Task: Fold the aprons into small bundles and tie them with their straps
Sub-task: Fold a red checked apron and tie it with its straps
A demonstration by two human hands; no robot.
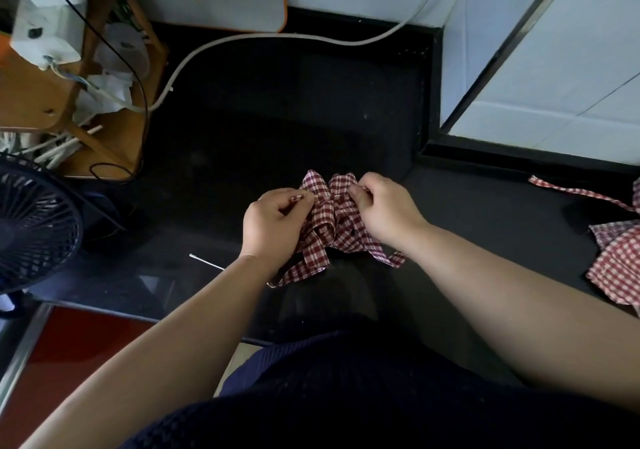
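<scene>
**Desk:** What does the frame cut off?

**Photographer:** At far right, the second checked apron (616, 265) runs out of view. At far left, only part of the black fan (34, 226) shows.

**Desk:** And at centre?

**Photographer:** The left hand (273, 223) and right hand (384, 209) grip the checked bundle (329, 220) and cover both its sides, fingertips buried in cloth. Whether a knot sits between them cannot be told.

**Desk:** The thin white stick (206, 261)?

**Photographer:** Too small to identify.
</scene>
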